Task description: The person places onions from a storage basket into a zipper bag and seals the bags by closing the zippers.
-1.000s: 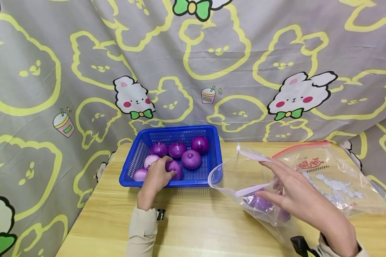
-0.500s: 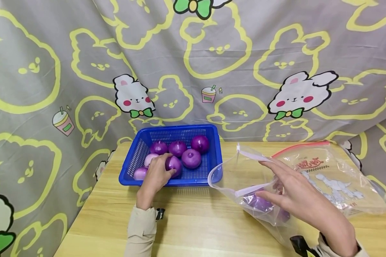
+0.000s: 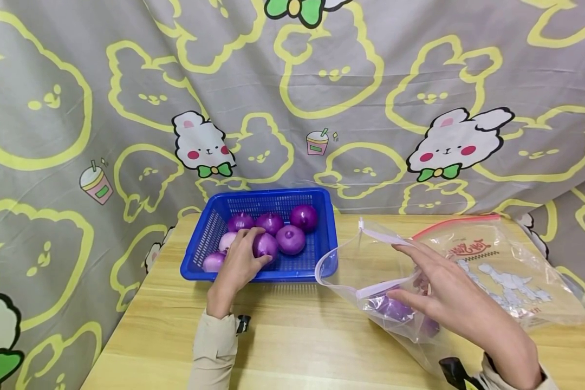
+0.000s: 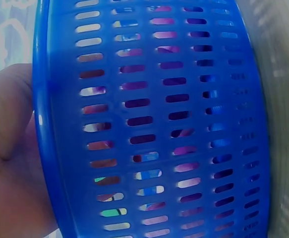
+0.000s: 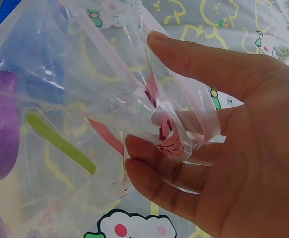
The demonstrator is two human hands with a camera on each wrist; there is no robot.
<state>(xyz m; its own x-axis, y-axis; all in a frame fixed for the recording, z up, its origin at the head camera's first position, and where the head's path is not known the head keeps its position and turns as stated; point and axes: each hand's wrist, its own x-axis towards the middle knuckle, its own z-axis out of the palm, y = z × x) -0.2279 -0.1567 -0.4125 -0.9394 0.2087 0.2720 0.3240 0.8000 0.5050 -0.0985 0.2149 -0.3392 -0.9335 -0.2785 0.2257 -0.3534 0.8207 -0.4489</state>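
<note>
In the head view, my left hand reaches over the near rim of a blue plastic basket. Its thumb and fingers grip a purple onion. Several other onions lie around it, such as a paler purple onion to the right. The left wrist view shows mostly the slotted basket wall, which hides the fingers. On the right, my right hand holds the edge of a clear zip bag, its mouth spread towards the basket. Purple onions sit inside that bag.
A second clear zip bag, with a red seal and printed dinosaurs, lies flat at the right, partly behind the right hand. Everything stands on a wooden table. A patterned grey curtain hangs close behind and at the left.
The onion in my left hand has shifted slightly up and to the right within the basket, with the fingers around it. The right hand and its bag have stayed put.
</note>
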